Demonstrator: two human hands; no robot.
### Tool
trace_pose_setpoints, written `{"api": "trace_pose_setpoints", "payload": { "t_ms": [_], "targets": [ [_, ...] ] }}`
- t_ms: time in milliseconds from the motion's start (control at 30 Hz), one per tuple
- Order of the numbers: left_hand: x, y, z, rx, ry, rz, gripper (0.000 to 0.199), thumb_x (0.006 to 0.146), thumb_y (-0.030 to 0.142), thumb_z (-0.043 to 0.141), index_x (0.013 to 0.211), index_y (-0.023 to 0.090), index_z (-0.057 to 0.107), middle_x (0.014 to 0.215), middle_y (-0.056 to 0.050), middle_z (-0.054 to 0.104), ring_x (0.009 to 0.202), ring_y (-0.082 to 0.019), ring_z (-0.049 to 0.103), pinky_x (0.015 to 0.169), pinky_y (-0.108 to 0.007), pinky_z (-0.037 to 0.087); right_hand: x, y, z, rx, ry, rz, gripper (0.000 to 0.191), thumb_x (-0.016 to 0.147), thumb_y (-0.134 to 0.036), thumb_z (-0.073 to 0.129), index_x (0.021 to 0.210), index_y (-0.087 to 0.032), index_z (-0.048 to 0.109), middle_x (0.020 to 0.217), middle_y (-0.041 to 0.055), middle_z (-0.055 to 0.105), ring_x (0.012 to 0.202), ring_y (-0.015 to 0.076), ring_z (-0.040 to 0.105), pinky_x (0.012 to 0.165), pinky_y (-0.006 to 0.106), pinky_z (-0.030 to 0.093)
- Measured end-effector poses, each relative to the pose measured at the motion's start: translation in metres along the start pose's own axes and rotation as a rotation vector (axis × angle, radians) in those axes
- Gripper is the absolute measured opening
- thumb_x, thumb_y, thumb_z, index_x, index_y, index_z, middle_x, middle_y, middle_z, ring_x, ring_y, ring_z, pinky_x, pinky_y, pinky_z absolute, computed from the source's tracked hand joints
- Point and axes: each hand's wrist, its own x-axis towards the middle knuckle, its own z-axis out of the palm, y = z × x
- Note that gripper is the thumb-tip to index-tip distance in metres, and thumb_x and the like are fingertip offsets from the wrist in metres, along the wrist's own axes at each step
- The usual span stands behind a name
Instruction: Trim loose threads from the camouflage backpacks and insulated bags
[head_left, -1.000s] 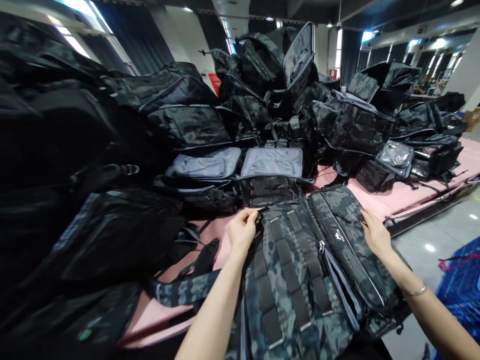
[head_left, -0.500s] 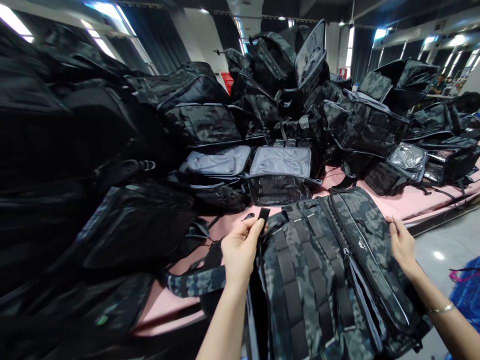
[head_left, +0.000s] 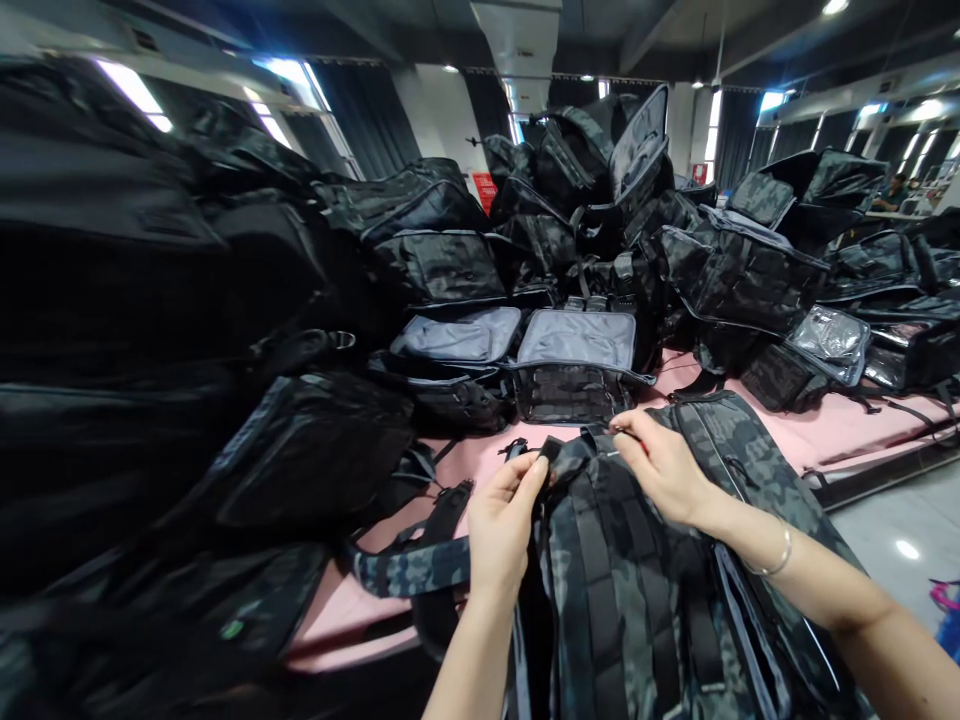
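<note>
In front of me lies a dark camouflage backpack (head_left: 607,590) with rows of webbing on its front and a partly unzipped pocket. My left hand (head_left: 506,515) is closed in a pinch on a short black strap end (head_left: 553,450) at the bag's upper left corner. Over the bag's upper edge, my right hand (head_left: 664,465) is closed, its fingertips pinched together close to the fabric. A small dark and reddish thing shows between those fingers, too little of it to name. A camouflage shoulder strap (head_left: 412,568) sticks out at the left.
Piled dark backpacks (head_left: 315,450) rise on the left and behind. Two opened bags with grey lining (head_left: 577,338) stand just beyond my hands. All lie on a pink-covered table (head_left: 847,435), its edge running off right. A red crate (head_left: 484,190) shows far back.
My right hand has come left from the bag's right side to its upper edge, near my left hand. The left hand keeps its pinch on the strap end. The view has tilted up slightly.
</note>
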Motion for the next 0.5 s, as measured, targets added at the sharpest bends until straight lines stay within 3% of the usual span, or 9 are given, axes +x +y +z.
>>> {"api": "trace_pose_setpoints", "payload": {
  "t_ms": [100,200,500],
  "targets": [
    [-0.003,0.001,-0.001,-0.001,0.014,0.003,0.032,0.062,0.04,0.072,0.079,0.014,0.069,0.07,-0.004,0.064,0.064,-0.013,0.058,0.067,-0.025,0.049,0.004,0.004,0.027,0.017,0.037,-0.096,0.021,0.089,-0.032,0.046,0.099,-0.017,0.056,0.091,0.0051,0.061,0.081,0.0155,0.056,0.076,0.027,0.043],
    [-0.006,0.002,0.001,0.021,0.026,-0.017,0.034,0.062,0.04,0.072,0.084,0.015,0.07,0.076,-0.005,0.066,0.069,-0.015,0.061,0.073,-0.029,0.051,-0.001,0.016,0.043,0.085,0.115,-0.09,0.019,0.086,-0.031,0.052,0.099,-0.017,0.058,0.09,0.0057,0.061,0.08,0.0154,0.056,0.075,0.026,0.045],
    [-0.007,-0.005,0.004,0.117,0.037,0.051,0.034,0.063,0.039,0.071,0.086,0.015,0.07,0.082,-0.006,0.068,0.076,-0.018,0.064,0.08,-0.033,0.052,-0.006,0.026,0.048,0.051,0.115,-0.136,0.017,0.088,-0.027,0.051,0.099,-0.016,0.059,0.09,0.0061,0.061,0.077,0.0144,0.059,0.07,0.025,0.046]
  ]
}}
